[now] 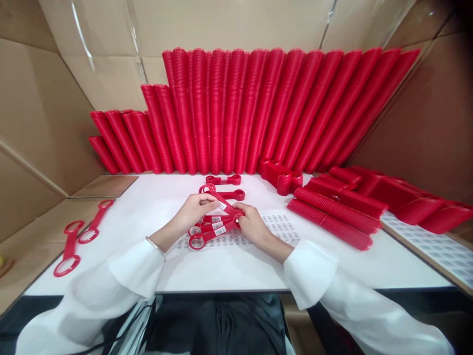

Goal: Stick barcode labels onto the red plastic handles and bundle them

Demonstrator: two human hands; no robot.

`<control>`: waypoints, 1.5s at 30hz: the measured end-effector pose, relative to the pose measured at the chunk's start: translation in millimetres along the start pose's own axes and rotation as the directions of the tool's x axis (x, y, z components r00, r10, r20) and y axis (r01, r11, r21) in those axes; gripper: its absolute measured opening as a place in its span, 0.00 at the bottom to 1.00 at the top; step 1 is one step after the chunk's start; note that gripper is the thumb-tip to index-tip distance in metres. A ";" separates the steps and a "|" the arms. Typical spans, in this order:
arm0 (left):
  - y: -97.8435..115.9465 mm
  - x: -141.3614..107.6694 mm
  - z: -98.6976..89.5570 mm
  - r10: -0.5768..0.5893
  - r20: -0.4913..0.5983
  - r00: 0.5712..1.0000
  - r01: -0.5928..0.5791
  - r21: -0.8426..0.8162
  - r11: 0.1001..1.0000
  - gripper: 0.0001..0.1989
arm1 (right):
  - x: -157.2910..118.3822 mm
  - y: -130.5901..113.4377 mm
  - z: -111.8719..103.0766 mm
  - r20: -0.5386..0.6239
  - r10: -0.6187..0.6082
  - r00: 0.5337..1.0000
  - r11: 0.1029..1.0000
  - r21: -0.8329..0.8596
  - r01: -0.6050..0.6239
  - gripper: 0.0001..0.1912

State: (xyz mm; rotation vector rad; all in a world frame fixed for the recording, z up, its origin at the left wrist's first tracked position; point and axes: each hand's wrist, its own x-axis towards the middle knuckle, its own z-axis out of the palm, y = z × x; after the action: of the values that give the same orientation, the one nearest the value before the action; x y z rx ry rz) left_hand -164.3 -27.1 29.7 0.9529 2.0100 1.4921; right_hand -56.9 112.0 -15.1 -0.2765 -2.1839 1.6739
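— Cardboard walls all round, white counter below, tall red stacks leaning along the back.

— Hands?

— Left hand closed in a pinch on the upper end of a red handle, with what looks like a small white label under the fingertips. Right hand clamped round the gathered ends of a fan of labelled handles, held just above the counter at centre.

— Doing it well?

— Likely: keep the handle flat and steady, press the label down square on the bar, smooth from one end, no creases. Keep the right grip firm so the fan stays together.

— Label supply?

— Sticker sheet lying directly under the hands; another sheet far right by the edge.

— Room?

— Open counter left of the hands, out to two loose handles lying near the left edge. Right side crowded: lying stacks close by the right wrist. Two more handles just behind. Near edge close under the sleeves.
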 end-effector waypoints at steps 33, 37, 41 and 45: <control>-0.7 -14.2 10.5 0.475 0.034 0.880 -0.190 0.939 0.286 0.19 | -4.1 -7.5 0.3 0.051 -0.155 0.987 0.987 -0.027 0.156 0.21; -0.4 -12.3 9.4 0.589 0.079 0.804 -0.224 0.958 0.177 0.17 | -5.9 -10.7 1.0 0.059 -0.174 0.983 0.984 -0.023 0.176 0.21; -0.7 -6.0 2.8 0.672 0.058 0.739 -0.206 0.968 0.142 0.17 | -6.9 -10.3 1.2 0.059 -0.149 0.987 0.989 0.002 0.149 0.21; -3.6 1.4 -1.9 0.687 -0.050 0.725 -0.198 0.940 0.278 0.22 | -7.1 -10.7 1.2 0.066 -0.147 0.987 0.989 0.036 0.145 0.22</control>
State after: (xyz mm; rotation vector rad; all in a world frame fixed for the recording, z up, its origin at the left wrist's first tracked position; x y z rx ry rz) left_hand -167.5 -27.9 27.0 1.9100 3.2311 0.7165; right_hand -50.2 105.4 -6.4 -0.0496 -2.1675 1.6570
